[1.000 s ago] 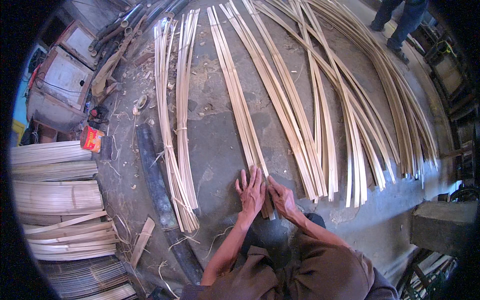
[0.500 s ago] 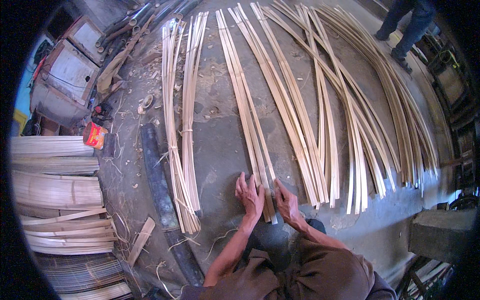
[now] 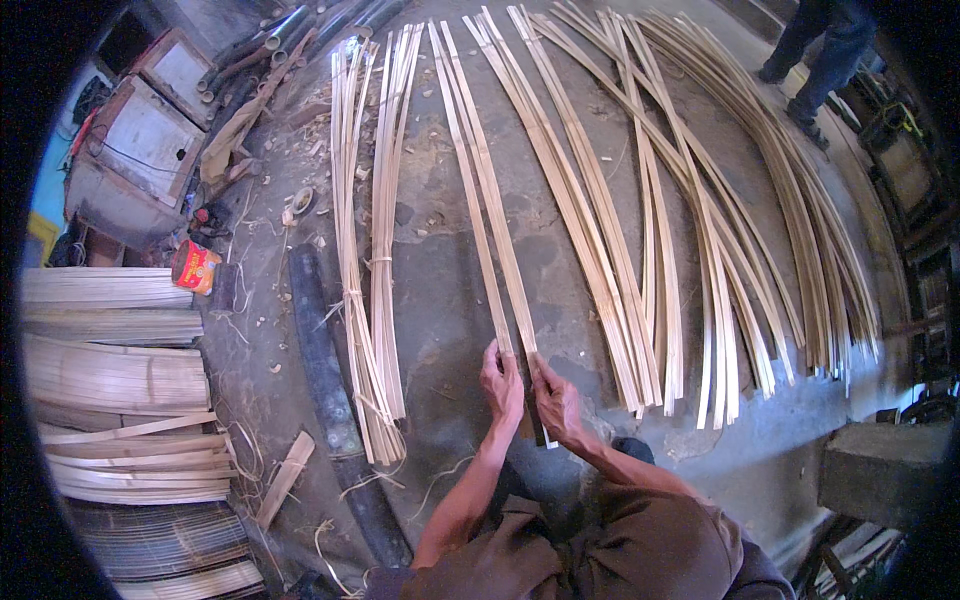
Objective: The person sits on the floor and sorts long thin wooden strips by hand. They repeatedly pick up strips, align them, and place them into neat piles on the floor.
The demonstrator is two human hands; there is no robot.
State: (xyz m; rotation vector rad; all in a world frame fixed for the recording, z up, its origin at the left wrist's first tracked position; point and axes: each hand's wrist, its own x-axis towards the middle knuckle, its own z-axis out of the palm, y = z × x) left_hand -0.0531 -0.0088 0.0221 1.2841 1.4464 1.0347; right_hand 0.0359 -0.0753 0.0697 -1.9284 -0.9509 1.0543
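Note:
Long, pale bamboo strips [image 3: 487,190] stretch away from me over the floor in a narrow group, a slim gap running between them. My left hand [image 3: 503,385] is closed on the near end of the left strip, thumb and fingers pinching it. Beside it, my right hand [image 3: 557,402] is closed around the right-hand strips, its fingers along their edge. The two hands are close together but apart. Below them, the near ends of the strips show between my wrists, in shadow.
Tied bamboo bundles [image 3: 382,260] and a dark pole [image 3: 325,350] lie to the left. More loose strips [image 3: 575,220] spread to the right. Stacked slats [image 3: 120,375] and a red-orange tin [image 3: 194,268] are at far left. A person's legs [image 3: 825,60] stand at far right.
The strips between my hands have parted, opening a gap. My left hand has gone from spread fingers to a pinch, and my right hand has moved slightly left onto the right-hand strips.

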